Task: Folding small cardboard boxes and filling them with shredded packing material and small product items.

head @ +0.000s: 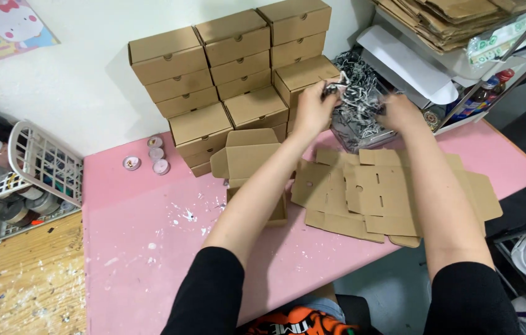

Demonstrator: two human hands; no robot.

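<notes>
Both hands reach across the pink table (pixel 151 248) to a clear bin (pixel 362 133) of shredded paper (pixel 362 93), which serves here as the landmark. The left hand (pixel 314 111) is at the bin's left rim, its fingers closed around a tuft of the black-and-white shreds and lifted a little above the pile. The right hand (pixel 401 115) is at the bin's right side, fingers bent down into or against the shreds; whether it grips any cannot be told from this angle. The shredded paper lies directly under and between the two hands, with no clear long axis, only a loose tangle. The left hand is the one with a sure hold on it. In front of the bin, toward the person, lies a spread of flat cardboard blanks (pixel 387 192), and to the front-left of the bin an open small box (pixel 250 167) sits with its lid up, partly hidden by the left forearm. To the left of the bin stands a stack of closed boxes (pixel 232 68) against the wall, with three small round tins (pixel 154 158) farther left on the table.
</notes>
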